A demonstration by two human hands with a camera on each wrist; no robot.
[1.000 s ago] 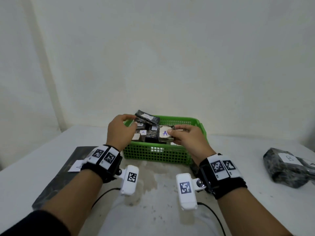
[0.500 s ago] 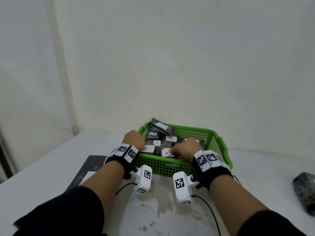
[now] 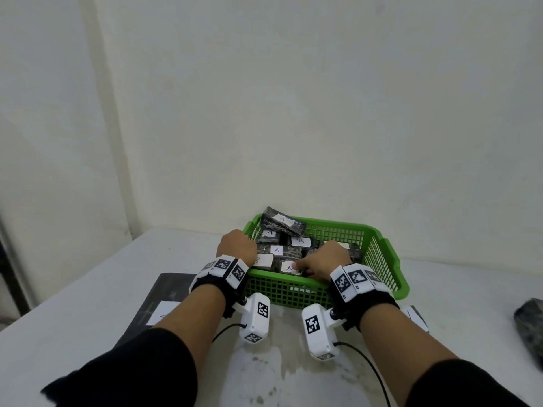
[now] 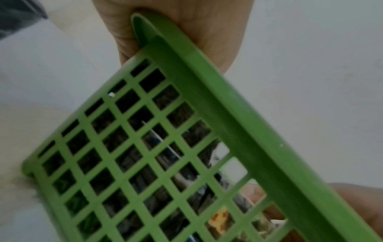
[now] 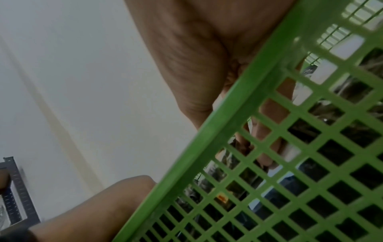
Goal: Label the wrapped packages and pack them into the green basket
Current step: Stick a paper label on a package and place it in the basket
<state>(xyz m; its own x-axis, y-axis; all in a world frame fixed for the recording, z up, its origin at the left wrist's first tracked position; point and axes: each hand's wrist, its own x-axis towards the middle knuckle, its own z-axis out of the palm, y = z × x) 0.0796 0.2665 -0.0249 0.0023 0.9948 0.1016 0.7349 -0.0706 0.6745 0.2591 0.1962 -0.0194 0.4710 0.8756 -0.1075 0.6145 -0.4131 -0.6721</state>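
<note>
The left hand (image 3: 236, 246) has its grip on the green basket (image 3: 385, 261) at the corner rim; the right hand (image 3: 323, 261) pinches a wrapped package (image 3: 289, 266) inside it.

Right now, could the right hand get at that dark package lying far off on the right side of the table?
Probably yes, once freed. The right hand is down in the green basket on a labelled package; the dark package lies apart, with bare table between.
</note>
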